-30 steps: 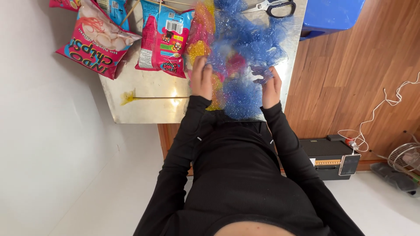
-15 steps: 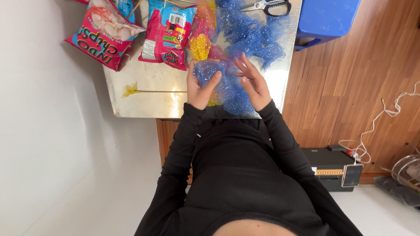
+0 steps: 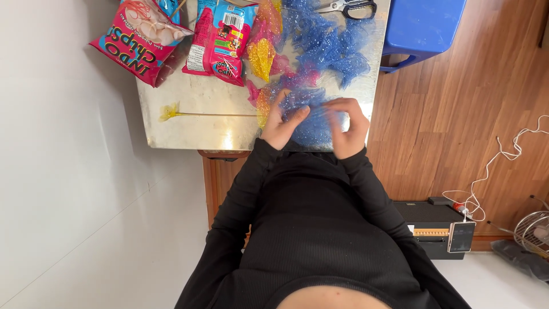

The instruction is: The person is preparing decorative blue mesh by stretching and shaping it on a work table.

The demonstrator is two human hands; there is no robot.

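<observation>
A heap of glittery blue mesh (image 3: 326, 43) lies on the small metal-topped table (image 3: 194, 123), with pink and yellow pieces (image 3: 264, 54) beside it. My left hand (image 3: 281, 123) and my right hand (image 3: 347, 127) both pinch one bunched piece of the blue mesh (image 3: 311, 114) at the table's near edge. The fingers of each hand are closed on it, the thumbs facing each other. Both black sleeves run back toward my body.
A thin wooden stick with a yellow tip (image 3: 200, 114) lies left of my hands. Two snack bags (image 3: 140, 40) (image 3: 220, 37) sit at the far left. Scissors (image 3: 350, 8) rest at the far edge. A blue stool (image 3: 420, 28) stands right. A black box (image 3: 434, 226) and white cable (image 3: 492, 171) are on the floor.
My hands drew closer together and pulled toward the table's near edge, gathering the blue mesh into a tighter bunch. The camera view shifted slightly.
</observation>
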